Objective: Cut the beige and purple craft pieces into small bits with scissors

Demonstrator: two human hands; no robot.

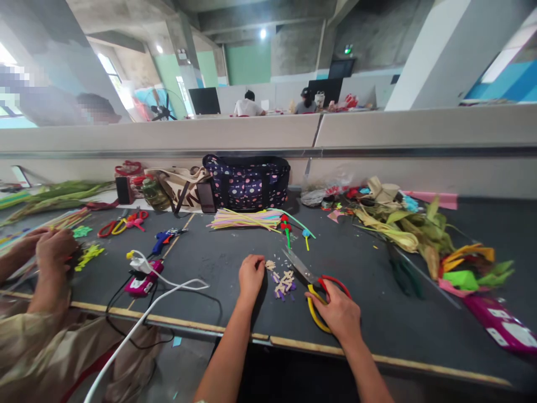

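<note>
My right hand point(342, 314) holds a pair of scissors point(301, 267) with one red and one yellow handle, its blades pointing away to the upper left. My left hand point(251, 277) rests on the dark table with its fingers curled together; whatever they may pinch is hidden. Just right of those fingers lies a small pile of cream bits point(271, 265). Between both hands is a heap of short cut pieces point(284, 284), cream and purple. Beyond the scissor blades stand a red and green pipe-cleaner shape point(286, 226) and a small blue one with a yellow stem point(306, 235).
A bundle of pastel pipe cleaners point(247, 219) lies before a patterned navy bag point(251, 182). Dried husks point(403, 229) and dark-handled pliers point(405, 274) are at right. A magenta power strip point(142, 278) with a white cable sits left, near a co-worker's hands point(52, 246).
</note>
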